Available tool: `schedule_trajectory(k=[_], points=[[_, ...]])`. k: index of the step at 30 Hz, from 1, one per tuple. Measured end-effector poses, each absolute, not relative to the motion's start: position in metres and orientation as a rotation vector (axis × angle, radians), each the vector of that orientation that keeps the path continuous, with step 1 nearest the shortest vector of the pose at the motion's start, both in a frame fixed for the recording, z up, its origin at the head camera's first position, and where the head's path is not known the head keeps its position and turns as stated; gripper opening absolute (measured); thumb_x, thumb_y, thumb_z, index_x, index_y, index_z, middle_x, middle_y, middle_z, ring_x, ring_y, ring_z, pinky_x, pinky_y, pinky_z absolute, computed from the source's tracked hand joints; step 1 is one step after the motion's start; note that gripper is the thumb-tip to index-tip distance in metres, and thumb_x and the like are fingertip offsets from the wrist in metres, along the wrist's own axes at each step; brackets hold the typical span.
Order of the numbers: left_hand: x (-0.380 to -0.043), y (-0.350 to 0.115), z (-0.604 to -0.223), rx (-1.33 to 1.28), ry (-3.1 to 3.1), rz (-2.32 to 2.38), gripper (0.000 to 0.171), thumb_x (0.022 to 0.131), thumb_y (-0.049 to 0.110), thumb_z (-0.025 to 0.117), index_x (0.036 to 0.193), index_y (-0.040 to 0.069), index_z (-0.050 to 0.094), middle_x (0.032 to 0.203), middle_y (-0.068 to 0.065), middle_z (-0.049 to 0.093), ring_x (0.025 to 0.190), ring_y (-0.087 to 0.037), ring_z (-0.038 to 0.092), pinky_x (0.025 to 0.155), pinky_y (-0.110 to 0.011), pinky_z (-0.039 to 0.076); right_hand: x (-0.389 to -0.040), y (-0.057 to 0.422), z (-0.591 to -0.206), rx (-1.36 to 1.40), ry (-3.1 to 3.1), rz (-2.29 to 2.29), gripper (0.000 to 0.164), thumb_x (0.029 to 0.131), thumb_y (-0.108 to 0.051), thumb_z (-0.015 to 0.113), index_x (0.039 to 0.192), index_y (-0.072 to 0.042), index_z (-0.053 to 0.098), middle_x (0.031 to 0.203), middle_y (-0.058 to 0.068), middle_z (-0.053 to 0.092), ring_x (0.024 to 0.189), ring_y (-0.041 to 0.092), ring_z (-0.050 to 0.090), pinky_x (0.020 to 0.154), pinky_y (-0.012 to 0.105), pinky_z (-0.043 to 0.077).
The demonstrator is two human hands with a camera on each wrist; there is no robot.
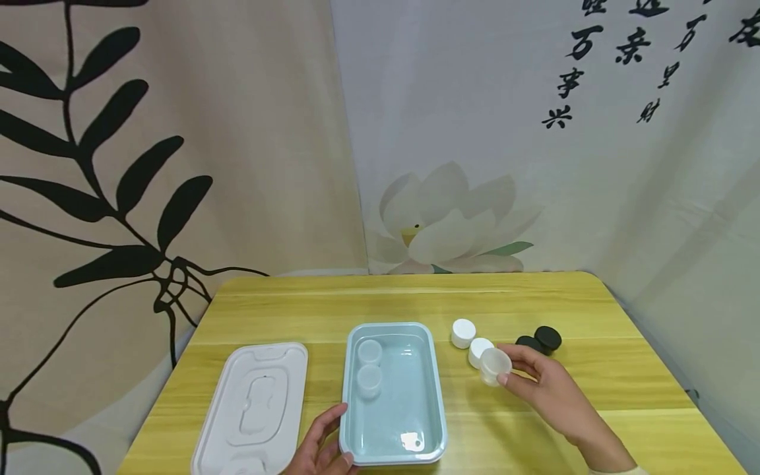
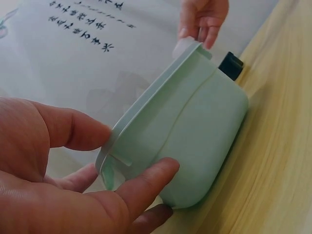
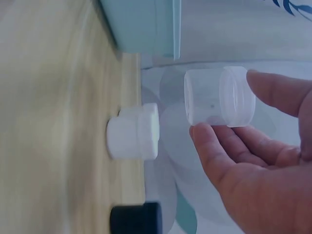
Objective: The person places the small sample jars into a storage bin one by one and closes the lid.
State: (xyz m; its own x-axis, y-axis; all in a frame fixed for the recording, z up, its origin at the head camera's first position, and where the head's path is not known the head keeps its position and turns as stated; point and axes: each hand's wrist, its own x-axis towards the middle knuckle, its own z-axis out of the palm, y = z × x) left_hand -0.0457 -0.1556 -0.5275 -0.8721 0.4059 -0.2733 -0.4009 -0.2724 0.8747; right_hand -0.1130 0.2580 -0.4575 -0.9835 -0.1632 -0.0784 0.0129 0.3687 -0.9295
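Yellow table [image 1: 261,313]: It carries everything. Its near edge is cut off, so you can't check there.
Blue box [image 1: 410,396]: It stands by the middle of the table, open on top. A hard push could slide or tip it, and the two small pots [image 1: 369,381] near its far left corner could fall over.
White lid [image 1: 264,409]: It lies flat toward the table's left edge. Your left arm could bump it.
Left hand [image 1: 323,445]: You have it clamped on the box's near left corner. Too much pull could tilt the box.
Right hand [image 1: 552,389]: You pinch a clear pot [image 1: 495,366] between thumb and fingers. A loose pinch could drop it.
Black pots [image 1: 547,338]: They stand toward the table's right edge, just past your right hand. Your knuckles could knock them.
White pots [image 1: 463,333]: They stand right of the box. Going too low could hit them.
Clear pot: It is up off the table, right of the box. Its sides look slippery, so it could slide out.
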Motion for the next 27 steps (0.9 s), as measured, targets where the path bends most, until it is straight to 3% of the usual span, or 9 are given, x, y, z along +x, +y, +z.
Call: schedule_trajectory(k=[4, 15, 19, 27], points=[[-0.046, -0.156, -0.527, 0.013, 1.479, 2.171, 0.090, 0.100, 0.013, 0.067, 0.167, 0.007, 0.007, 0.172, -0.029, -0.009, 0.138, -0.019, 0.055, 0.105, -0.038, 0.055, -0.118, 0.245, -0.452, -0.232, 2.459, -1.695, 0.052, 0.100, -0.027, 0.074, 0.146, -0.008, 0.059, 0.139, 0.014, 0.066, 0.122, 0.011, 0.065, 0.090, 0.027, 0.060], [-0.046, -0.156, -0.529, 0.006, 1.490, 2.167, 0.089, 0.100, 0.013, 0.068, 0.167, 0.009, 0.009, 0.172, -0.028, -0.008, 0.138, -0.019, 0.054, 0.105, -0.039, 0.055, -0.133, 0.201, -0.439, -0.462, 2.362, -1.740, 0.050, 0.101, -0.020, 0.073, 0.144, -0.001, 0.057, 0.133, 0.020, 0.066, 0.122, 0.033, 0.066, 0.095, 0.026, 0.059], [-0.046, -0.156, -0.528, 0.005, 1.500, 2.164, 0.089, 0.100, 0.013, 0.067, 0.167, 0.008, 0.009, 0.172, -0.029, -0.008, 0.137, -0.019, 0.055, 0.104, -0.038, 0.055, -0.136, 0.184, -0.437, -0.531, 2.354, -1.720, 0.047, 0.101, -0.020, 0.073, 0.142, -0.003, 0.059, 0.131, 0.016, 0.067, 0.122, 0.034, 0.065, 0.099, 0.025, 0.057], [-0.045, -0.154, -0.526, -0.033, 1.504, 2.171, 0.089, 0.099, 0.011, 0.068, 0.167, 0.007, 0.010, 0.172, -0.029, -0.005, 0.135, -0.020, 0.057, 0.102, -0.038, 0.056, -0.139, 0.153, -0.437, -0.566, 2.344, -1.619, 0.044, 0.102, -0.022, 0.072, 0.140, -0.006, 0.061, 0.127, 0.011, 0.069, 0.123, 0.032, 0.066, 0.088, 0.026, 0.060]])
